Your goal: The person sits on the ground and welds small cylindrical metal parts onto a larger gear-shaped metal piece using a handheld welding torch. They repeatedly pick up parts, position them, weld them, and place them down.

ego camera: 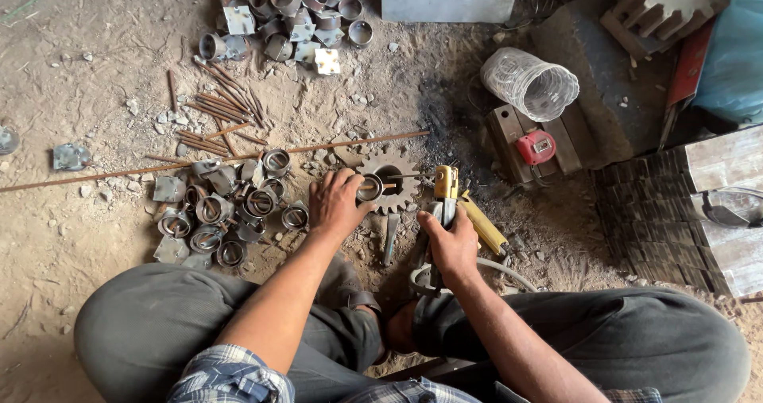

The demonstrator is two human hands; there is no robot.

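My left hand [337, 203] holds a short metal ring piece [369, 187] down on a rusty toothed gear [397, 174] lying on the dirt floor. My right hand [450, 244] grips a yellow welding electrode holder [445, 187], whose thin rod [408, 176] points left at the ring. A grey cable [509, 268] runs from the holder past my right knee. I sit on the ground with both legs in grey trousers around the work spot.
A pile of ring-and-plate parts [226, 212] lies left of my hand, another pile [286, 17] at the top. Thin rods [222, 105] and one long rod [199, 163] lie between. A wire mesh roll [531, 83], red tape measure [536, 146], large gear [664, 5] and stacked plates [699, 204] sit right.
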